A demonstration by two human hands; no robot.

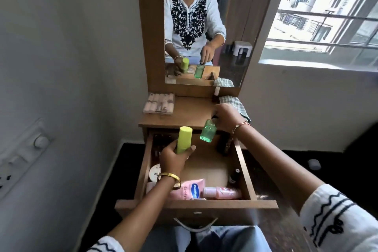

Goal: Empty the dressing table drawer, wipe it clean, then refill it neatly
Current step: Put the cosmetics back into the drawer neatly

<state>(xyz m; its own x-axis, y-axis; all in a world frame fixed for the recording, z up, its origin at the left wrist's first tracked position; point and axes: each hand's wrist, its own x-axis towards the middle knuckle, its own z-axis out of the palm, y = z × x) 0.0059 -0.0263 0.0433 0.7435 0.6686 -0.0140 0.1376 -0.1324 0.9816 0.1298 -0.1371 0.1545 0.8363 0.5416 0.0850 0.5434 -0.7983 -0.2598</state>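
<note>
The wooden drawer (pixel 244 172) of the dressing table stands pulled out below me. My left hand (pixel 172 159) grips a yellow-green cylinder bottle (pixel 184 139) upright above the drawer's left side. My right hand (pixel 226 117) holds a clear green bottle (pixel 208 131) by its dark cap, just above the drawer's back edge. Inside the drawer lie a pink Vaseline tube (pixel 189 189), a pink spray bottle (pixel 222 192), a white round jar (pixel 154 173) and a small dark bottle (pixel 235 176). The drawer's back corners are in shadow.
On the tabletop (pixel 184 114) sit a clear box of small items (pixel 159 103), a checked cloth (pixel 235 105) and a small white-capped bottle (pixel 216 91). A mirror (pixel 229 26) rises behind. A wall with switches is on the left, a window on the right.
</note>
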